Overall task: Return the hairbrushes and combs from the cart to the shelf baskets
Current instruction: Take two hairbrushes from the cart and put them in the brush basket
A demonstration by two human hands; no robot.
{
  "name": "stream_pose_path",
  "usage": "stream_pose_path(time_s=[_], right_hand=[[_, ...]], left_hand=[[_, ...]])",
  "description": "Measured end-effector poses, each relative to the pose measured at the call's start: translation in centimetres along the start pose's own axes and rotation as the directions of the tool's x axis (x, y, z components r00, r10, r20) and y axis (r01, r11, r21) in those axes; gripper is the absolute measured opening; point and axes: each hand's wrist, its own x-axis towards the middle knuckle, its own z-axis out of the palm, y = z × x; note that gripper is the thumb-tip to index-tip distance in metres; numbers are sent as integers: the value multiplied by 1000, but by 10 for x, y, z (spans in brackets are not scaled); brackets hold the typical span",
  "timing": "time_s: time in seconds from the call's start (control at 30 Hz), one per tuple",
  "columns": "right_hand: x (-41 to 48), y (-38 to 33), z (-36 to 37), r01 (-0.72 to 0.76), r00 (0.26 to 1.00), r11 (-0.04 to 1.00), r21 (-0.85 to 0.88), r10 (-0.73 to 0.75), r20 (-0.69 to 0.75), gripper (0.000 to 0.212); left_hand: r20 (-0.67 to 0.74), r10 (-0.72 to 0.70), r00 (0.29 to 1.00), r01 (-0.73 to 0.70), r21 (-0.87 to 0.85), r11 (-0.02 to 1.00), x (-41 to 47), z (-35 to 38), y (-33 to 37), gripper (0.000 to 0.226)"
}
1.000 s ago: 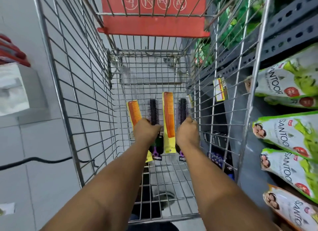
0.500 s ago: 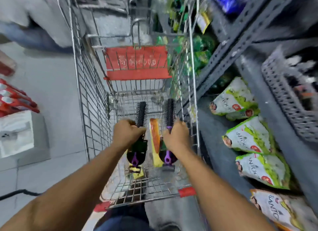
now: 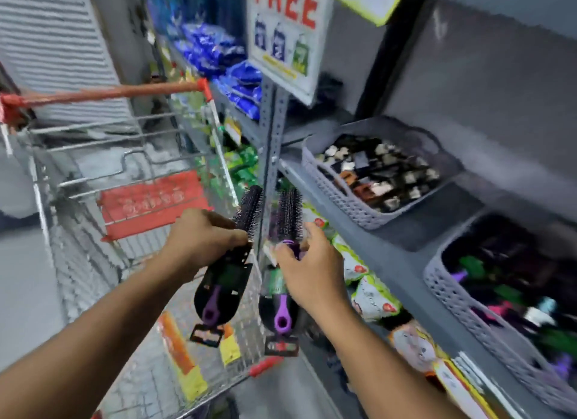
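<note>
My left hand (image 3: 203, 234) grips a round black-bristled hairbrush (image 3: 226, 275) with a purple handle on a black card, held above the wire cart (image 3: 56, 206). My right hand (image 3: 312, 268) grips a second such hairbrush (image 3: 285, 215), bristles up, close to the grey shelf post. Two orange combs on yellow cards (image 3: 179, 353) lie on the cart floor below the brushes. On the shelf to the right stand two grey woven baskets: the far one (image 3: 343, 197) holds small hair clips, the near one (image 3: 462, 306) holds dark hair items.
The cart's red handle (image 3: 109, 93) and red child-seat flap (image 3: 150, 206) are at left. A "FREE" sign (image 3: 284, 34) hangs on the shelf post. Green and white packets (image 3: 371, 297) lie on the lower shelf, blue packets (image 3: 218, 56) higher up.
Both hands lifted the two hairbrushes out of the cart and up toward the shelf. My view swung up and right, bringing the baskets into sight.
</note>
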Motion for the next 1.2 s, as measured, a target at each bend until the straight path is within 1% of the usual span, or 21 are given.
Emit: stream_pose_path(time_s=[0.1, 0.13, 0.2, 0.3, 0.33, 0.4, 0.43, 0.5, 0.57, 0.7, 0.8, 0.87, 0.93, 1.03, 1.2], right_hand=[[-11, 4, -46, -5, 993, 999, 48, 10, -119, 41], [-15, 4, -59, -14, 988, 998, 63, 23, -150, 40], [-24, 12, -96, -29, 972, 996, 79, 47, -229, 39], [-35, 22, -139, -71, 944, 991, 110, 102, -314, 59], [-38, 28, -154, -79, 926, 992, 101, 111, -360, 63], [-40, 39, -178, -98, 886, 993, 69, 119, -449, 65], [-42, 47, -194, -108, 856, 992, 70, 129, -500, 63], [-42, 60, -219, -131, 815, 987, 89, 159, -557, 60], [-41, 72, -242, -165, 794, 980, 108, 197, -575, 63], [-31, 106, -280, -257, 764, 960, 107, 270, -586, 63], [-23, 133, -297, -378, 724, 918, 120, 374, -579, 59], [-19, 147, -301, -442, 709, 890, 110, 422, -565, 54], [-15, 157, -298, -492, 705, 867, 80, 451, -547, 53], [-12, 168, -293, -532, 693, 846, 41, 463, -552, 47], [-6, 177, -289, -609, 654, 793, -3, 500, -567, 41]], left_hand=[[66, 81, 995, -84, 46, 995, -3, 26, 41, 38], [95, 104, 990, -110, 51, 993, -6, 34, 55, 39], [170, 152, 974, -167, 73, 983, -12, 61, 83, 30], [229, 219, 948, -233, 35, 972, -23, 98, 118, 19], [249, 246, 937, -261, 29, 965, -27, 114, 130, 17], [293, 262, 919, -277, 8, 961, -34, 140, 150, 15], [336, 278, 900, -294, -2, 956, -38, 157, 162, 14], [403, 302, 864, -323, -18, 946, -45, 186, 181, 18], [447, 322, 835, -354, -11, 935, -52, 213, 198, 29], [475, 361, 802, -404, -13, 915, -63, 269, 231, 23], [502, 382, 776, -473, 63, 879, -69, 305, 239, 38], [491, 394, 777, -514, 132, 848, -73, 327, 238, 38], [487, 378, 787, -520, 196, 831, -77, 345, 233, 45], [498, 303, 813, -477, 269, 837, -79, 365, 223, 52], [492, 262, 830, -460, 339, 820, -77, 381, 210, 49]])
